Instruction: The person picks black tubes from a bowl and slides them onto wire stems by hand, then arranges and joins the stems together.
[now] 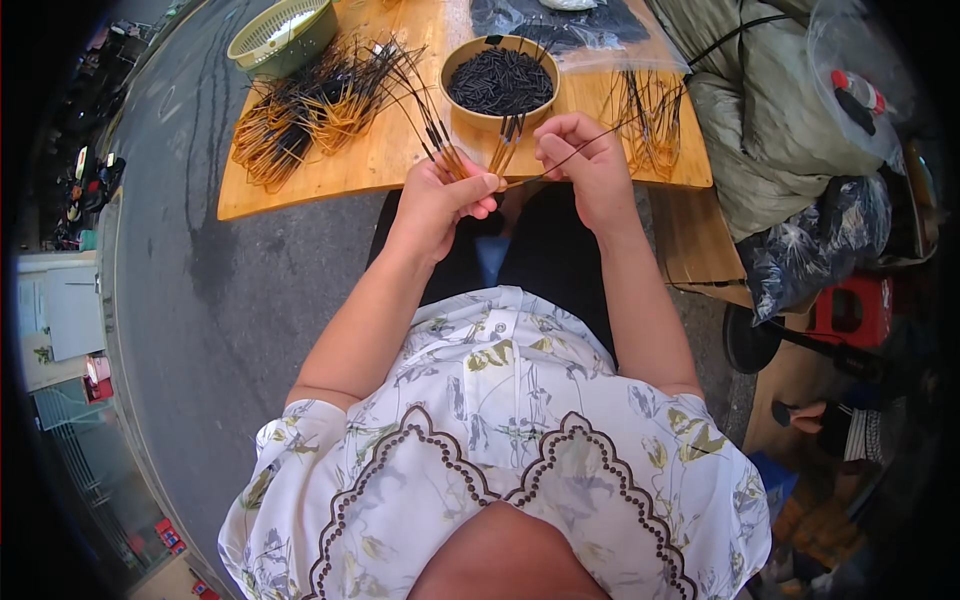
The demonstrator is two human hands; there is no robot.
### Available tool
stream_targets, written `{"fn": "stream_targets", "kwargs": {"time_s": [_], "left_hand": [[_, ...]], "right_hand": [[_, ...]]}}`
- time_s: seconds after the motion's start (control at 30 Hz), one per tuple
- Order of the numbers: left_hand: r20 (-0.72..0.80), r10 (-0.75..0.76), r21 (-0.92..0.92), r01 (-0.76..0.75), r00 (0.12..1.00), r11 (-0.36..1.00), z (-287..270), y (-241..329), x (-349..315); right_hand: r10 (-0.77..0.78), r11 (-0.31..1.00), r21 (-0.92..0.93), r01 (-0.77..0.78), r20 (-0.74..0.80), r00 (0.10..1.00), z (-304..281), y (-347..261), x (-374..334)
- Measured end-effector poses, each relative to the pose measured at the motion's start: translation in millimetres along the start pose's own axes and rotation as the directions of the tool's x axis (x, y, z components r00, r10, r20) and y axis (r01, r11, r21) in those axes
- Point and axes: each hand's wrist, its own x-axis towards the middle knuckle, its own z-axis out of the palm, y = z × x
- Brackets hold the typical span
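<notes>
My left hand (440,200) is closed around a small bunch of orange-brown wires (504,150) with black sleeves near their upper ends. The bunch fans out in two groups above the thumb. My right hand (590,170) pinches a thin dark wire (560,164) that runs to my left fingertips. Just beyond both hands, a tan bowl (474,118) holds many short black tubes (500,82). Left of the bowl lies a large heap of orange and black wires (300,125). A smaller spread of similar wires (652,125) lies right of my right hand.
All this is on a wooden table (370,172). A green plastic basket (290,50) stands at its far left, a clear bag with dark contents (560,25) at the back. Pale sacks (750,140), a cardboard box (690,230) and a red stool (855,310) crowd the right side.
</notes>
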Motion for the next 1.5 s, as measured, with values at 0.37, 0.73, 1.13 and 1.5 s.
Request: {"fn": "stream_targets", "kwargs": {"time_s": [0.37, 0.73, 1.13, 1.5], "left_hand": [[-0.025, 0.025, 0.06, -0.024, 0.999, 0.998, -1, -5, 0], [-0.102, 0.038, 0.095, -0.028, 0.994, 0.995, 1, -8, 1], [-0.109, 0.025, 0.129, -0.011, 0.994, 0.992, 3, -8, -1], [-0.102, 0.027, 0.114, -0.015, 0.994, 0.993, 8, -6, -1]], "right_hand": [[-0.069, 0.998, 0.008, 0.069, 0.003, 0.998, 6, 5, 10], [0.023, 0.997, 0.076, -0.025, 0.021, 1.0, -2, 9, 0], [0.015, 1.0, -0.018, -0.015, 0.032, 0.999, -7, 10, 2], [0.071, 0.993, -0.095, -0.07, 0.009, 0.997, -8, 0, -2]]}}
